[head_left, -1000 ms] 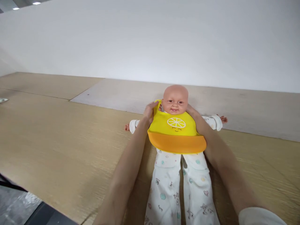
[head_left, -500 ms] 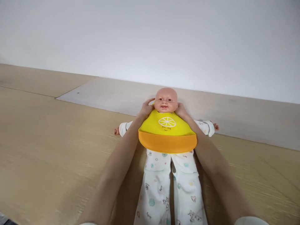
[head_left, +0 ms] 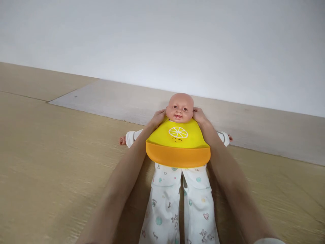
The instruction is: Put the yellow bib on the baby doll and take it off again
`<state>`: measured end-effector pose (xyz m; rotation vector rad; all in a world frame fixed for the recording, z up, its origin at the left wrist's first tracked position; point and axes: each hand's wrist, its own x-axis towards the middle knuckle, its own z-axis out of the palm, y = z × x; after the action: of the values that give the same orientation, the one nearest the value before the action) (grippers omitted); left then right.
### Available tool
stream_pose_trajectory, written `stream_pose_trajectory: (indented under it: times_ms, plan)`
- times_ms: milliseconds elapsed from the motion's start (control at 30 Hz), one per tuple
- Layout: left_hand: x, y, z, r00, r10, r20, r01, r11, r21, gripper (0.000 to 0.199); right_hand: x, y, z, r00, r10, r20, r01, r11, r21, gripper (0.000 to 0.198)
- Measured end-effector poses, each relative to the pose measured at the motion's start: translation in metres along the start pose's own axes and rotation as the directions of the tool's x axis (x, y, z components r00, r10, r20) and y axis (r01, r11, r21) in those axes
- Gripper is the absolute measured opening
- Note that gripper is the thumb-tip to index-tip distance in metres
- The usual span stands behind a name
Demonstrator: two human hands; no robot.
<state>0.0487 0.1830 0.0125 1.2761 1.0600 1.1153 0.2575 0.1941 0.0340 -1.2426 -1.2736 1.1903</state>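
A bald baby doll (head_left: pixel 181 101) lies face up, dressed in white printed clothes (head_left: pixel 162 200). Its arms stretch out to the sides. A yellow bib (head_left: pixel 162 134) with a lemon-slice face and an orange catch pocket (head_left: pixel 177 156) covers its chest. At the left side of the doll's neck, my left hand (head_left: pixel 158 117) is closed at the bib's upper edge. On the other side my right hand (head_left: pixel 199 115) is closed at the neck just below the ear. The fingertips of both hands and the bib's neck straps are hidden behind the doll's head.
The doll rests on a tan wooden-looking surface (head_left: pixel 63 152). Beyond its head runs a paler grey strip (head_left: pixel 122 100), and a white wall (head_left: pixel 162 44) rises behind that.
The doll's head has lifted and turned slightly, with both hands drawn in closer around its neck. My left hand's fingers have curled in. The view has shifted a little.
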Motion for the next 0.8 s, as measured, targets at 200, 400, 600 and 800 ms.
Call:
stream_pose_trajectory:
  times_ms: [200, 400, 600, 800]
  plan:
    - [-0.004, 0.005, 0.002, 0.993, 0.114, 0.028, -0.114, 0.993, -0.028, 0.033, 0.012, -0.004, -0.018, 0.996, -0.041, 0.074, 0.043, 0.999, -0.018, 0.027]
    - [0.000, 0.004, -0.004, 0.994, 0.096, -0.054, -0.104, 0.980, -0.169, 0.034, 0.023, 0.003, -0.011, 0.984, -0.163, -0.066, 0.146, 0.966, -0.212, 0.017]
    - [-0.003, 0.014, -0.008, 0.994, -0.053, -0.099, 0.032, 0.979, -0.201, 0.050, 0.023, 0.006, -0.006, 0.983, -0.154, -0.095, 0.110, 0.926, -0.362, 0.011]
    - [-0.007, 0.019, -0.007, 0.973, -0.231, 0.013, 0.228, 0.946, -0.229, 0.060, 0.020, 0.018, -0.001, 0.992, -0.095, -0.080, 0.058, 0.924, -0.378, 0.013]
